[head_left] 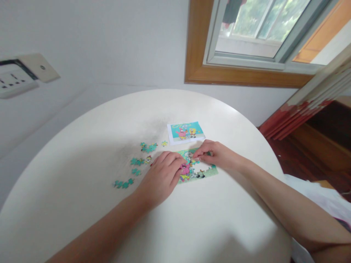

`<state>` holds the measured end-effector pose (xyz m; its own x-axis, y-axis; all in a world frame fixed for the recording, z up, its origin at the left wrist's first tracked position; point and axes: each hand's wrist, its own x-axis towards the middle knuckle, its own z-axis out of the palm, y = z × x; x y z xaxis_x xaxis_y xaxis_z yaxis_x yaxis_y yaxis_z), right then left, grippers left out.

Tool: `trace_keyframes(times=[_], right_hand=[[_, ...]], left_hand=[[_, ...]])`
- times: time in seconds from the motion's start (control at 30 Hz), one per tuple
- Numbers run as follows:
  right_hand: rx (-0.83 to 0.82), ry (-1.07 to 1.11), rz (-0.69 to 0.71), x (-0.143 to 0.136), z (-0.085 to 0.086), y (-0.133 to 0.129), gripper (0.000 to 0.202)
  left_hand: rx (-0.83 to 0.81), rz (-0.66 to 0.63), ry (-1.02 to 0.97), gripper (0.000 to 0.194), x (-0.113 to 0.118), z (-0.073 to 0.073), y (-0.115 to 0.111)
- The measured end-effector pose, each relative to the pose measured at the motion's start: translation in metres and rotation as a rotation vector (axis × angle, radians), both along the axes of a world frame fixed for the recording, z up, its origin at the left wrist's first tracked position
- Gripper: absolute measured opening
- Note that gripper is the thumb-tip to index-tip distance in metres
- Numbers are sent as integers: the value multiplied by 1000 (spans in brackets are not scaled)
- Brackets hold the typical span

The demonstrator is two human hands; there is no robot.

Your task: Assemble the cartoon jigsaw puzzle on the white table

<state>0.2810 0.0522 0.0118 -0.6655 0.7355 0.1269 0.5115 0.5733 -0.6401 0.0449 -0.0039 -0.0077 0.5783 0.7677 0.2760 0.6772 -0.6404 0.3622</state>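
A partly assembled jigsaw puzzle [185, 177] of cartoon figures lies on the table, with a white gap in its middle right. My left hand [164, 171] rests flat over the puzzle's left side, fingers stretched out and holding nothing. At the gap's upper left edge, my right hand [210, 153] pinches a small puzzle piece [195, 160], mostly covered by the fingertips. Just beyond the puzzle is a reference picture [187, 131] showing a pink and a yellow figure. Several loose puzzle pieces [137, 161], mostly teal, are scattered left of my left hand.
All of this sits on a round white table [90, 153]. Past its far edge are a white wall [123, 44] and a wood-framed window [200, 75]. A wall socket [19, 78] is at the left, a red and white curtain [298, 113] at the right.
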Motion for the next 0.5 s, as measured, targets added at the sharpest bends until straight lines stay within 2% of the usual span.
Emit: trace_keyframes(times=[0.5], right_hand=[[-19,-20,-23,8,0,7,20]], left_hand=[[5,2,6,23,0,-1,0]])
